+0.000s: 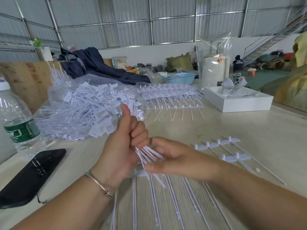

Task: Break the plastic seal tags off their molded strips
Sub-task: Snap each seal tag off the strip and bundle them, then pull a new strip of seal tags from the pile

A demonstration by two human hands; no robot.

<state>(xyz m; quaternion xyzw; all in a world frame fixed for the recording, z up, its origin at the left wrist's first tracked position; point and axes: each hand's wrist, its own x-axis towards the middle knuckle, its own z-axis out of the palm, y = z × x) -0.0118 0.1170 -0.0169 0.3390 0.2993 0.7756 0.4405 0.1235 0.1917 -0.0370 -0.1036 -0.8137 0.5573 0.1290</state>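
Snapping tags free of a strip

Left fingers [138, 132] curl tight round a bundle of tag stems [146, 152]; right fingers [153, 167] pinch stems just above the molded strip [141, 172] over the desk [216, 123]. Best grip close to the strip and twist sharply.

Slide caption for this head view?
Left hand grips a bundle of tag stems; right hand works them off a strip.

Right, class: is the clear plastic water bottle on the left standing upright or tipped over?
Upright. The clear plastic water bottle stands on its base on the pale table, white cap uppermost.
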